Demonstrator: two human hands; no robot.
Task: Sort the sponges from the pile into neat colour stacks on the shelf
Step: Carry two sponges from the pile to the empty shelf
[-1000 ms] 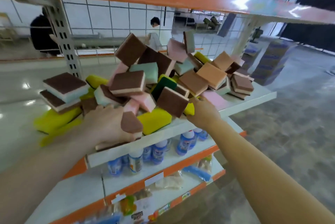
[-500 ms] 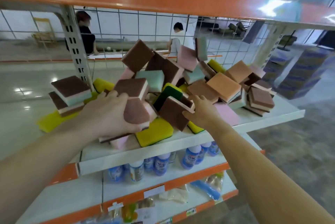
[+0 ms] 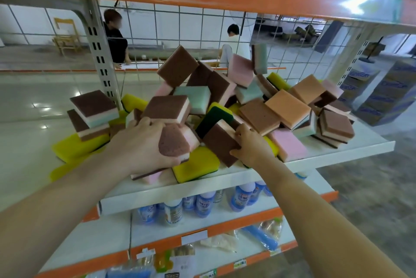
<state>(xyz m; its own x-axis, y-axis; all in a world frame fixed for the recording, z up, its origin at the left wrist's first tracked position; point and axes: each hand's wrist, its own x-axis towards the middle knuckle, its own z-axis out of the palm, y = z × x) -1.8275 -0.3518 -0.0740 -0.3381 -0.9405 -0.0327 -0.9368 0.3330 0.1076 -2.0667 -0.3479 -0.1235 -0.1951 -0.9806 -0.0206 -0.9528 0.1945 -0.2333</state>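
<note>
Sorting barely begun: the sponges are nearly all still one mixed heap on the shelf (image 3: 351, 154).

The pile (image 3: 225, 102) of brown, pink, green, yellow and orange sponges lies jumbled across the white shelf, with no neat colour stack visible. The left hand (image 3: 144, 142) grips a brown-topped pink sponge (image 3: 174, 142) at the front; the right hand (image 3: 252, 145) pinches a tilted brown sponge (image 3: 219, 142) beside it. Almost everything remains to sort, I judge.

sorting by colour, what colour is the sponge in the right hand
Brown scrub face over a pale pink layer, clearest in the head view.
</note>
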